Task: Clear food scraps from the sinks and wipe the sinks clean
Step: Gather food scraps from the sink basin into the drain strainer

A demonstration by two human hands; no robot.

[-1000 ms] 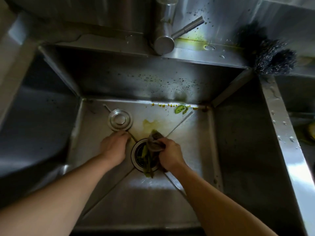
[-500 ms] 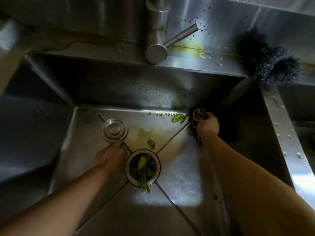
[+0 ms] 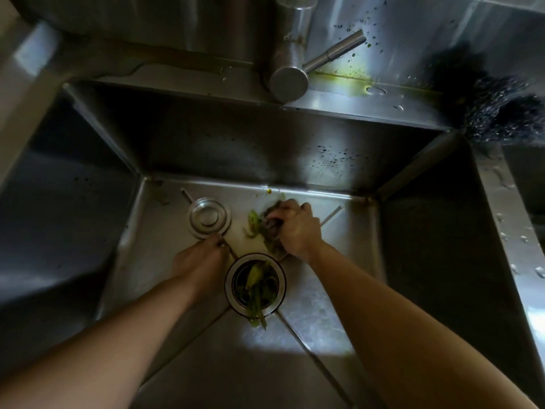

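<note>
The right hand (image 3: 295,228) is curled tight around a dark, wet rag (image 3: 272,227) and presses it on the sink (image 3: 339,290) floor, on the far side of the drain (image 3: 255,285). Its grip is closed on the rag, with the fingers bent over the top. Green scraps (image 3: 253,221) lie just left of the rag, touching its edge.

The left hand (image 3: 200,261) rests on the sink floor just left of the drain. Its fingers are bent down onto the metal and their tips reach the near edge of the round metal plug (image 3: 209,217) — I cannot tell if they hold anything.

More green scraps (image 3: 257,287) fill the drain, and a few hang over its near rim.

A few yellow drops (image 3: 269,191) sit where the floor meets the far wall. The tap (image 3: 290,69) stands on the far ledge, with a yellow-green stain (image 3: 351,75) to its right. A dark wire scrubber (image 3: 498,113) sits at the far right corner of the ledge.

The near part of the sink floor is bare and shiny — open room on both sides of the arms. Steep walls close it in left, right and far.
</note>
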